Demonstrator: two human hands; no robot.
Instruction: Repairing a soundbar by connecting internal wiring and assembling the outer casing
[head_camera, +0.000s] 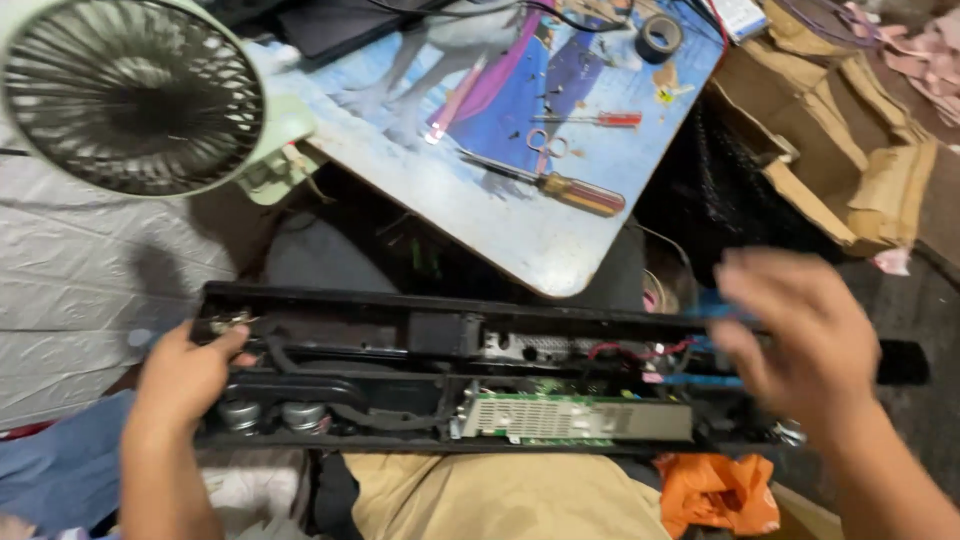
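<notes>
We have a long black speaker bar (450, 370) lying opened across our lap, its insides facing up. Our left hand (190, 375) grasps the bar's left end, thumb hooked over the edge near two round metal speaker backs (270, 415). Our right hand (800, 335) hovers over the right end, blurred, and we cannot tell whether its grip is released or clenched on anything; a blue streak shows by the fingers (745, 275), too smeared to name. Inside the bar we see a green circuit board (575, 418) toward the right of centre, with red wires (640, 352) just above it.

Beyond the bar stands a small surface (520, 240) with a colourful cartoon picture. On it lie a yellow-handled screwdriver (560, 185), a red-handled screwdriver (600, 119), small scissors (548, 146) between them, and a roll of black tape (659, 37) at the far edge. A pale green fan (135, 95) sits at our upper left, torn cardboard (860, 140) at upper right, and an orange plastic bag (718, 492) beneath the bar's right end.
</notes>
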